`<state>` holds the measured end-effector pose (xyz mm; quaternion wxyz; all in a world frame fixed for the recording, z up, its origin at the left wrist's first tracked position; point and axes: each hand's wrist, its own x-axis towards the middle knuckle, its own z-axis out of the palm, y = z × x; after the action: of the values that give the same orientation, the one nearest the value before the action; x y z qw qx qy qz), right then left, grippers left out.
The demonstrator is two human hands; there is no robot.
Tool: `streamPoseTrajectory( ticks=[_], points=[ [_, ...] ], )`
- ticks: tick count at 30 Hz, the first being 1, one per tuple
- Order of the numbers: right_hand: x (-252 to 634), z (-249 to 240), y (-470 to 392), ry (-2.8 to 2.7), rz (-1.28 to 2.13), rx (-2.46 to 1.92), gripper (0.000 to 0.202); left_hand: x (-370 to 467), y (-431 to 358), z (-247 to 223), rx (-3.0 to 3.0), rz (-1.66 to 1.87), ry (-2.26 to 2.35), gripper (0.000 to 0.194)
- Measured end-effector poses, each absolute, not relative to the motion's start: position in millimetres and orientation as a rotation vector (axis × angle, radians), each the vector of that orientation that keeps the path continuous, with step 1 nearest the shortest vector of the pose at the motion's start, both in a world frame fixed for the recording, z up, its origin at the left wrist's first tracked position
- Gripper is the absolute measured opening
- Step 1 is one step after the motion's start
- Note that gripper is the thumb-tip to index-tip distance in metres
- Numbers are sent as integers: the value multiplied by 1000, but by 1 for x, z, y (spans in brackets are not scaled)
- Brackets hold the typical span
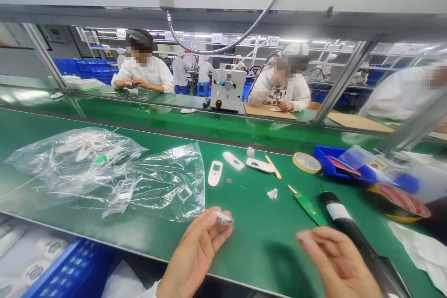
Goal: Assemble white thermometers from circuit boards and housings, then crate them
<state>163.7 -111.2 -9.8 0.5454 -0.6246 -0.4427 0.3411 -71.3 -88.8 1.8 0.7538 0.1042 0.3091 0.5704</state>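
My left hand (199, 247) pinches a small white plastic part (222, 218) between thumb and fingers, above the front edge of the green table (244, 251). To the right, my right hand (335, 256) hovers over the table with its fingertips drawn together; whether anything small is between them is hidden. Beyond my hands lie white plastic housings (215, 173), a long white shell (260, 165), a small round metal piece (229, 180) and a small white cap-like part (272, 193). A yellow-handled tool (273, 165) rests beside the long shell.
Clear plastic bags (164, 177) with white parts cover the left. At right are a tape roll (306, 163), a blue bin (349, 167), a green circuit board (309, 207) and a black electric screwdriver (352, 228). Several people sit or stand beyond a metal frame.
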Motion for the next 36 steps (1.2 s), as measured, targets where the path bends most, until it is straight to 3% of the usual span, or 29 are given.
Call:
streamPoseTrajectory(
  ticks=[5, 12, 19, 25, 36],
  points=[
    [105, 10, -95, -1113, 904, -1329, 32, -74, -87, 6, 97, 1253, 656, 8],
    [102, 4, -87, -1325, 821, -1426, 24, -72, -87, 5, 92, 1279, 658, 9],
    [103, 2, -82, -1735, 330, -1326, 21, -72, -90, 5, 290, 1291, 686, 15],
    [83, 24, -87, -1829, 428, -1158, 10, -71, -91, 5, 439, 1295, 733, 19],
    [69, 29, -88, -1883, 565, -1126, 15, -70, -93, 8, 487, 1257, 722, 16]
  ],
)
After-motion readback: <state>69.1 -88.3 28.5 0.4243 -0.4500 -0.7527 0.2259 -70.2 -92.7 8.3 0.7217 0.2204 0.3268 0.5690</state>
